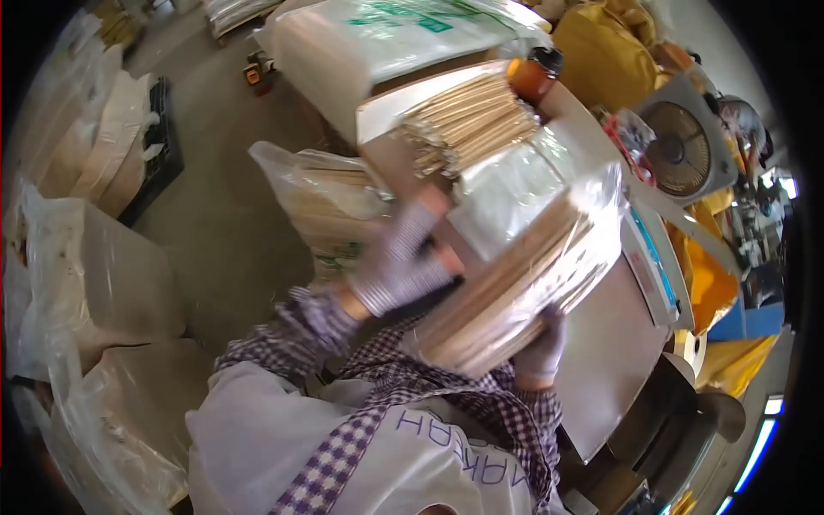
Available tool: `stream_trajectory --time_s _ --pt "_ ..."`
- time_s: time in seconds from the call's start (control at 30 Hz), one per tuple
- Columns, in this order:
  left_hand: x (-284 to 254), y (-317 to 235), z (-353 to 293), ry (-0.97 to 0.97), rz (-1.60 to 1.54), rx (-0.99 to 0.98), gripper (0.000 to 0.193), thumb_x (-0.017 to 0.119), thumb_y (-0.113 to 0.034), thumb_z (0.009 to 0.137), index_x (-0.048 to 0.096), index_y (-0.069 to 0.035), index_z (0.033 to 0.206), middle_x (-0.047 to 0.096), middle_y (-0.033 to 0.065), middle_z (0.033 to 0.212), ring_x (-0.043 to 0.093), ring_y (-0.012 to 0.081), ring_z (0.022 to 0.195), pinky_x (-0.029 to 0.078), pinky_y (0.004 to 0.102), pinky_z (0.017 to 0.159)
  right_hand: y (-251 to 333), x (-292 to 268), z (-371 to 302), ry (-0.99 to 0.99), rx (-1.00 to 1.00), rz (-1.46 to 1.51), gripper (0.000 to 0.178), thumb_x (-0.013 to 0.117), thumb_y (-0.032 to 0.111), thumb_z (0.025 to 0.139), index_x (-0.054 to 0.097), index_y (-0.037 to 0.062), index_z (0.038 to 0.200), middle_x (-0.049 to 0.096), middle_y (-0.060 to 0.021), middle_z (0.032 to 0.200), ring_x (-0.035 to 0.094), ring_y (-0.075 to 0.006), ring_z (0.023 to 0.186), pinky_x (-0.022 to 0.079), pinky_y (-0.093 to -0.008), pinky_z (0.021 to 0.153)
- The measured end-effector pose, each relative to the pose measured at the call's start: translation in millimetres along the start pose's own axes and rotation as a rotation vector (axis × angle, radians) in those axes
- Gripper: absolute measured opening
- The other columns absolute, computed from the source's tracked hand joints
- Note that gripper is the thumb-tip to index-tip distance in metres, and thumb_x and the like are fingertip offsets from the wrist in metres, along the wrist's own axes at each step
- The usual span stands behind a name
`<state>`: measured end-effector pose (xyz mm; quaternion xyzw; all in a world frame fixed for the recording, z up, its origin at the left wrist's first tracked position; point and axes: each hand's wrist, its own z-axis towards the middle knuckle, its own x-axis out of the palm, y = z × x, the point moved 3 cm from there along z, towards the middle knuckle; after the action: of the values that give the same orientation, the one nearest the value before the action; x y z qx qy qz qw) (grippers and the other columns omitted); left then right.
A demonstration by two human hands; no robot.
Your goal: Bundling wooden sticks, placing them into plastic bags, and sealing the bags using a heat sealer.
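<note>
A long clear plastic bag of thin wooden sticks (524,279) lies tilted in front of my body. My right hand (542,348), in a pale fingerless glove, grips it from its lower right side. My left hand (403,257), gloved alike and smeared by motion, is apart from the bag on its left, thumb and fingers spread, holding nothing I can see. Just beyond are a stack of flat clear plastic bags (511,193) and a heap of loose wooden sticks (476,120). Another plastic bag of sticks (330,193) stands left of the table.
A large plastic-wrapped package (343,51) stands at the far side. An amber bottle with a dark cap (534,75) is beside the loose sticks. A fan (678,148) and yellow sacks (605,51) are at the right. Plastic-covered cartons (129,275) line the left.
</note>
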<state>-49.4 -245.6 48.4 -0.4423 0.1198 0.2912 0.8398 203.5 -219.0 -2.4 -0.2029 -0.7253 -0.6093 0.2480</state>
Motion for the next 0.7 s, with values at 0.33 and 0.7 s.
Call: stream_trajectory --time_s 0.33,0.7 --pt "-192.3 205.4 -24.1 -0.087 0.061 -1.147 0.044 0.060 -0.043 0.078 0.056 0.000 0.073 0.055 0.0083 0.059 0.054 0.0176 0.049 0.046 0.0289 0.049 -58.2 236.2 124.1 0.574 -0.343 -0.143 0.005 0.055 0.001 0.067 0.057 -0.0004 0.071 0.057 -0.0096 0.073 0.053 -0.0210 0.075 0.043 -0.0315 0.074" --pt "-177.9 117.8 -122.9 -0.581 -0.354 -0.950 0.025 0.054 -0.027 0.088 0.060 -0.006 0.075 0.044 -0.0065 0.049 0.036 0.0029 0.039 0.026 0.0177 0.037 -169.1 212.4 68.1 0.637 0.294 0.167 0.012 0.061 -0.005 0.059 0.061 -0.0024 0.071 0.061 -0.0112 0.072 0.058 -0.0218 0.071 0.049 -0.0323 0.071"
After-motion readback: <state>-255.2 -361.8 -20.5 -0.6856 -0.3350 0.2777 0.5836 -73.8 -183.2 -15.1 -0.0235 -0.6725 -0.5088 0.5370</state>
